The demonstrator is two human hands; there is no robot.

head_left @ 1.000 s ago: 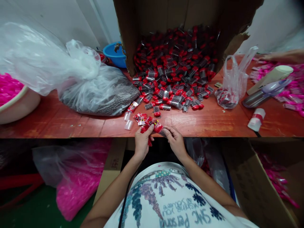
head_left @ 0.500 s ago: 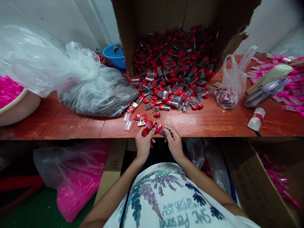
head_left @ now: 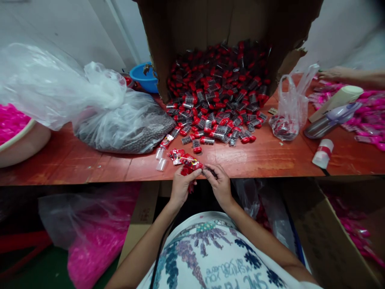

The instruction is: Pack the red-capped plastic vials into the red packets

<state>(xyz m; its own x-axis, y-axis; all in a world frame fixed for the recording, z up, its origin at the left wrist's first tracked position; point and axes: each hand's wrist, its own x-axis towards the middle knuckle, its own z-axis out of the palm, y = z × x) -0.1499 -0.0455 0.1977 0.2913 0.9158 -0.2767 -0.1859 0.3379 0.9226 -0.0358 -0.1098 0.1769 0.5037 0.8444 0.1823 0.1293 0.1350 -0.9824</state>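
Observation:
My left hand (head_left: pixel 179 188) is closed around a small bunch of red printed plastic wrappers (head_left: pixel 191 161), its thumb pressed on them at the table's front edge. Beside it, my right hand (head_left: pixel 221 184) is pinched, fingertips touching the wrappers' right end. A small dark-filled container (head_left: pixel 211 171) shows in part between the right fingers; the rest of it is hidden. Just beyond the hands lie another red wrapper (head_left: pixel 176 155) and two short clear tubes (head_left: pixel 161 164). Farther back, small red-capped containers (head_left: pixel 207 140) with dark contents spill in a heap from a cardboard box (head_left: pixel 164 52).
On the left stand a plastic bag of dark beads (head_left: pixel 126 124) and a bowl (head_left: pixel 33 136) of pink pieces. To the right are a small clear bag (head_left: pixel 288 116), bottles (head_left: pixel 327 120) and a white roll (head_left: pixel 323 153). Another person's arm (head_left: pixel 351 75) reaches over pink items.
My right hand's fingers have curled in closer to the left hand, and the red-capped end seen between the hands no longer shows. Another person's arm has come into view at right.

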